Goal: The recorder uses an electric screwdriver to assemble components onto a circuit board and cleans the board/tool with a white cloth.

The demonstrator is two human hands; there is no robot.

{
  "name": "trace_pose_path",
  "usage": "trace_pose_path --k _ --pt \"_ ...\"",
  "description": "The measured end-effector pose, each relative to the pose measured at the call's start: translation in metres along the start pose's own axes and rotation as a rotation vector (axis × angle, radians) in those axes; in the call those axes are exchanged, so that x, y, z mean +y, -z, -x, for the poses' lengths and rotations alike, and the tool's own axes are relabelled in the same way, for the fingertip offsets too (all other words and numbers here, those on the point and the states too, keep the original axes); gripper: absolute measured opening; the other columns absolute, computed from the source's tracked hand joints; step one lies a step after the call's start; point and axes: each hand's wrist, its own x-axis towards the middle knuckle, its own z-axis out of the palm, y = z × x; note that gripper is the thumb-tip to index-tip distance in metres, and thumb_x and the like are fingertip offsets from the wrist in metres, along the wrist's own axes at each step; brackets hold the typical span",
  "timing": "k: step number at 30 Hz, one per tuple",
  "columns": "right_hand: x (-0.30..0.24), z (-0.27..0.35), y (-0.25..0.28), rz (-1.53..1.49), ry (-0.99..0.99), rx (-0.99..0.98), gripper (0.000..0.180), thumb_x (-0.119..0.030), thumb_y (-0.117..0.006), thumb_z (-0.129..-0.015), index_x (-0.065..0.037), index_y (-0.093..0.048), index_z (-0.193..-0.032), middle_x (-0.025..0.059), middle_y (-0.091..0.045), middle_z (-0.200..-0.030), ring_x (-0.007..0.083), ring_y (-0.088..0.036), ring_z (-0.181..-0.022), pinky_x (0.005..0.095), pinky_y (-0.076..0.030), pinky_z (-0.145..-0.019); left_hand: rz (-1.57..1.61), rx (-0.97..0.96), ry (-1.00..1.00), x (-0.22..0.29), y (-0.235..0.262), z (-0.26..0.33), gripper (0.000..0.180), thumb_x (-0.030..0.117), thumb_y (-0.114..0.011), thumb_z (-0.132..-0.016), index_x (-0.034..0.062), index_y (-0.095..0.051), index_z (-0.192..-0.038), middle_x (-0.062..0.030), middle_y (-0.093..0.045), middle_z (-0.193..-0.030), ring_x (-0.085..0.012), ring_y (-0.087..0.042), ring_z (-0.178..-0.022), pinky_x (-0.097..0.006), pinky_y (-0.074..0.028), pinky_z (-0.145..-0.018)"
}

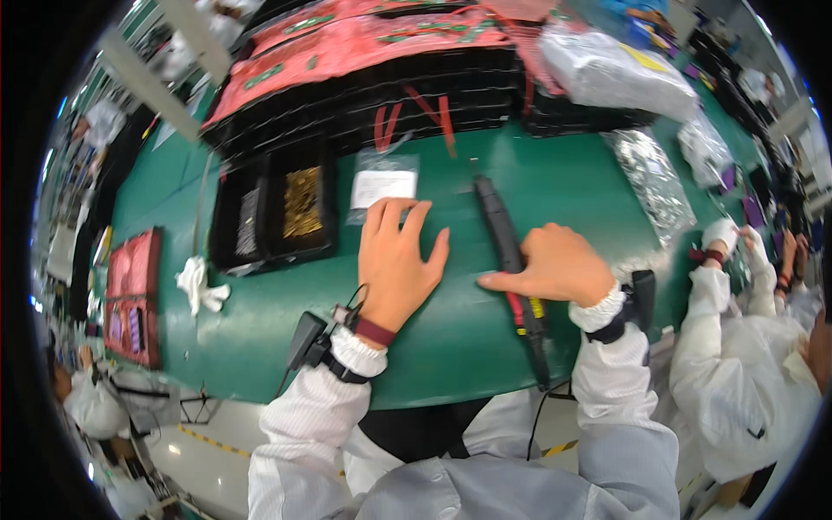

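White-sleeved forearms come in from the near edge, each with a black wrist-mounted device; the left wrist also has a dark red band and a thin cable.

Left hand lies flat, palm down, fingers spread on the green table, gripping nothing. Its fingertips reach the near edge of a small clear bag with a white label, just touching or just short of it, cannot tell which.

Right hand is curled, knuckles up, resting over a long black handheld tool that lies on the table running from far to near, slightly tilted. Index finger points left along the table surface. Hand covers the tool's middle; whether the fingers actually clasp it or only rest on it cannot be told. Red and yellow parts show on the tool just near of the hand, and its cable runs off the near table edge.

Left of the bag: black compartment tray, one cell with gold-coloured parts, one with dark parts. White crumpled cloth further left. Far side: stacked black trays with pink sheets on top and red straps. Silver foil bag at right, white plastic bag far right.

Another person in white works at the right edge, gloved hand raised.
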Motion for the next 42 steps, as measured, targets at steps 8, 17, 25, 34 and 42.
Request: trace_pose_path --k 8,17,25,34,42 --pt "-0.009 0.009 0.01 -0.084 -0.106 0.041 0.058 -0.051 -0.084 -0.072 0.005 -0.066 -0.073 0.0208 -0.064 -0.062 0.0384 -0.064 -0.057 0.0447 -0.051 -0.059 -0.113 0.566 0.07 -0.03 0.077 -0.004 0.016 0.013 -0.077 -0.085 0.0051 -0.07 -0.098 -0.0105 -0.067 -0.094 -0.0303 -0.063 -0.092 -0.04 -0.05 -0.083" --pt "-0.012 0.02 0.006 -0.18 -0.155 0.081 0.037 -0.028 -0.076 -0.073 0.006 -0.062 -0.064 0.0161 -0.06 -0.055 0.0215 -0.063 -0.053 0.0356 -0.05 -0.056 -0.614 0.241 0.854 -0.25 0.206 0.113 0.047 0.04 -0.075 -0.088 -0.0004 -0.07 -0.112 -0.0224 -0.072 -0.106 -0.0411 -0.07 -0.098 -0.05 -0.053 -0.088" --pt "0.033 0.075 -0.017 -1.426 -0.046 -0.193 0.036 -0.019 -0.063 -0.088 0.001 -0.049 -0.114 0.01 -0.057 -0.077 0.0227 -0.064 -0.052 0.0316 -0.052 -0.05 0.868 0.465 0.458 -0.081 0.206 0.047 0.024 0.015 -0.058 -0.106 0.0056 -0.051 -0.127 -0.0046 -0.064 -0.109 -0.0086 -0.061 -0.089 -0.025 -0.051 -0.074" --pt "-0.033 0.05 0.02 -1.283 0.282 -0.696 0.046 -0.009 -0.071 -0.09 0.001 -0.044 -0.126 0.0077 -0.058 -0.079 0.0123 -0.055 -0.049 0.0264 -0.044 -0.046 1.302 0.155 0.371 -0.024 0.075 -0.017 0.051 0.0 -0.049 -0.102 0.0006 -0.038 -0.151 -0.015 -0.06 -0.138 -0.0206 -0.062 -0.123 -0.035 -0.05 -0.104" --pt "-0.03 0.031 -0.001 -1.271 0.317 -0.736 0.045 -0.01 -0.069 -0.093 -0.001 -0.043 -0.129 0.0075 -0.06 -0.079 0.0126 -0.057 -0.048 0.0264 -0.046 -0.048 1.531 0.302 0.579 -0.028 0.055 0.001 0.049 -0.003 -0.039 -0.098 -0.0039 -0.044 -0.147 -0.0162 -0.058 -0.141 -0.0278 -0.063 -0.124 -0.041 -0.048 -0.109"
